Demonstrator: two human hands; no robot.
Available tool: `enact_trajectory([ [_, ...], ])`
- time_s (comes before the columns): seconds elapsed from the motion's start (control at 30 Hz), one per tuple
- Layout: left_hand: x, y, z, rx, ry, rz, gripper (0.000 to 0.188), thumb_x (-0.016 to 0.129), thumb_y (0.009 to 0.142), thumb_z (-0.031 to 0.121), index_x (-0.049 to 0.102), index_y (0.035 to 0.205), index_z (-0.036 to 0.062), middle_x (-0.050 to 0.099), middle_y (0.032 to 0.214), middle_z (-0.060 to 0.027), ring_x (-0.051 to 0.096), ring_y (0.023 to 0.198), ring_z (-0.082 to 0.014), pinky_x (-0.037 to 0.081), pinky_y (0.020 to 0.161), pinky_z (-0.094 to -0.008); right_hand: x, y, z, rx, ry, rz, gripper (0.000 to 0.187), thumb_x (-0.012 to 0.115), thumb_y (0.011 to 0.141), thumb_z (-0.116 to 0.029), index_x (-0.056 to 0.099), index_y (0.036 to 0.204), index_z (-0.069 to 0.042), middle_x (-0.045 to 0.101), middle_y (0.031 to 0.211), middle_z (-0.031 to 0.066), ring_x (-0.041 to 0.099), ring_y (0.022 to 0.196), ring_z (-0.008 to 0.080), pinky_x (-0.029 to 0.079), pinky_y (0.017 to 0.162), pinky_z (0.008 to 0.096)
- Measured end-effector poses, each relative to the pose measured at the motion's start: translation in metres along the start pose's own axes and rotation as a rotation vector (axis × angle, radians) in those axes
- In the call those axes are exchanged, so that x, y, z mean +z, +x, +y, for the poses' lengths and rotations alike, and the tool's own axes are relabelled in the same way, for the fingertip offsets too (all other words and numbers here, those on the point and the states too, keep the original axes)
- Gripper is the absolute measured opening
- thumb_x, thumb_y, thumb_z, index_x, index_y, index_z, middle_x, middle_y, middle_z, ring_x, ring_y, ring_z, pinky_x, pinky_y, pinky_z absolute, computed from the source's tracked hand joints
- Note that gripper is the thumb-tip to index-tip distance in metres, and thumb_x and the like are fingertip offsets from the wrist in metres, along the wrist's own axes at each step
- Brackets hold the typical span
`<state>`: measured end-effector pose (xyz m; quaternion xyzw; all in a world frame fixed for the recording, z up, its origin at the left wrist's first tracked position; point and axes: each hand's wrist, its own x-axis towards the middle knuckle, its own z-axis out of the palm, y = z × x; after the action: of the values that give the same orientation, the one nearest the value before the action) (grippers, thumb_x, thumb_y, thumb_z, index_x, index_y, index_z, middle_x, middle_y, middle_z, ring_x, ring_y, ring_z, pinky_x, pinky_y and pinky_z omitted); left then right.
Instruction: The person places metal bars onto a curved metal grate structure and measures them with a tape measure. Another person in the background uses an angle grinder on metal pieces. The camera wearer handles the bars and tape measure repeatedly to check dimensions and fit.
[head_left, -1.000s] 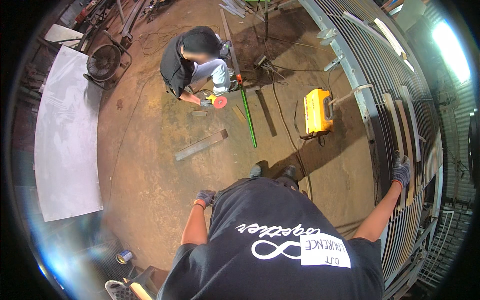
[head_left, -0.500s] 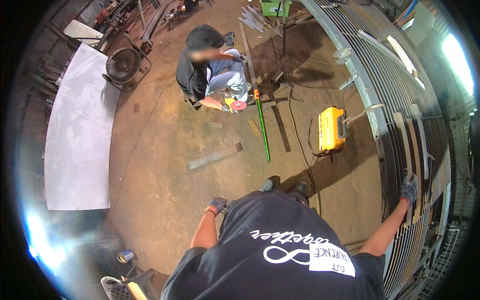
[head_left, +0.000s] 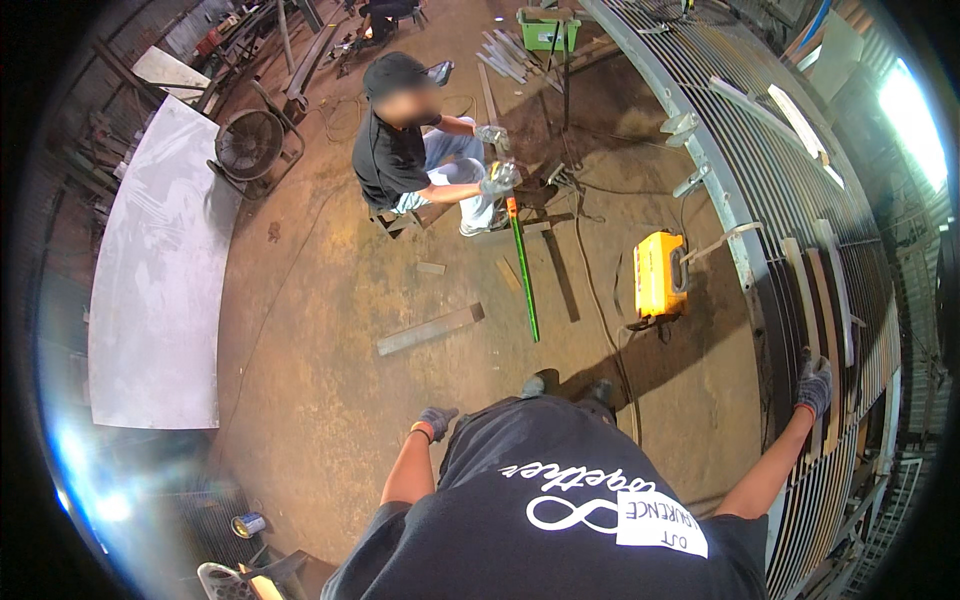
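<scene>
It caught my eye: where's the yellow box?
In the head view, the yellow box is right of centre, between the green bar and the slatted table.

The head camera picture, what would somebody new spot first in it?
Probably the bright yellow box standing on the brown floor, right of the middle. Next might come the bright green bar to its left, and the big pale sheet at the far left. At the right, the wearer's gloved right hand is at long strips on the slatted rack.

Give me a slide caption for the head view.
Grey-gloved right hand at long pale and brown strips on a slatted metal rack.
</scene>
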<state>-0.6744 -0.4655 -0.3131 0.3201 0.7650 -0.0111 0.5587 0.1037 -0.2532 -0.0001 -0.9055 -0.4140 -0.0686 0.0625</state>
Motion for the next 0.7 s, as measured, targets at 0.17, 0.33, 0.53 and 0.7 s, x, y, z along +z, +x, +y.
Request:
enact_trajectory([
  [0.17, 0.012, 0.038, -0.041, 0.028, 0.050, 0.034, 0.047, 0.065, 0.096, 0.045, 0.075, 0.099, -0.0007, 0.070, 0.076, -0.0119, 0.063, 0.060, -0.0232, 0.051, 0.059, -0.0419, -0.003, -0.001, -0.008, 0.000, -0.010, -0.003, 0.078, 0.059, 0.094, -0.064, 0.057, 0.141, -0.001, 0.060, 0.140, 0.0229, 0.057, 0.130, 0.0385, 0.045, 0.109, 0.0442],
  [0.33, 0.008, 0.011, -0.019, -0.110, -0.047, -0.061, 0.049, 0.064, 0.096, 0.047, 0.069, 0.082, 0.0011, 0.064, 0.068, -0.0105, 0.059, 0.057, -0.0256, 0.047, 0.056, -0.0432, -0.006, -0.005, -0.006, 0.014, -0.006, -0.013, 0.076, 0.059, 0.095, -0.062, 0.057, 0.141, -0.001, 0.061, 0.139, 0.0224, 0.057, 0.130, 0.0381, 0.045, 0.108, 0.0438],
  [0.53, -0.004, -0.017, 0.016, -0.147, -0.044, 0.045, 0.060, 0.059, 0.095, 0.057, 0.068, 0.080, -0.0005, 0.060, 0.064, -0.0122, 0.058, 0.055, -0.0266, 0.046, 0.055, -0.0446, -0.007, -0.005, -0.008, 0.042, 0.034, -0.029, 0.076, 0.061, 0.094, -0.061, 0.057, 0.140, -0.001, 0.061, 0.139, 0.0218, 0.057, 0.130, 0.0382, 0.045, 0.108, 0.0441],
  [0.7, -0.008, -0.004, 0.013, -0.123, -0.038, 0.078, 0.065, 0.058, 0.095, 0.059, 0.071, 0.089, -0.0044, 0.062, 0.064, -0.0156, 0.061, 0.056, -0.0301, 0.049, 0.058, -0.0456, -0.001, 0.002, 0.001, 0.005, 0.022, -0.035, 0.082, 0.061, 0.091, -0.067, 0.057, 0.140, -0.001, 0.060, 0.140, 0.0219, 0.057, 0.129, 0.0389, 0.045, 0.109, 0.0449],
])
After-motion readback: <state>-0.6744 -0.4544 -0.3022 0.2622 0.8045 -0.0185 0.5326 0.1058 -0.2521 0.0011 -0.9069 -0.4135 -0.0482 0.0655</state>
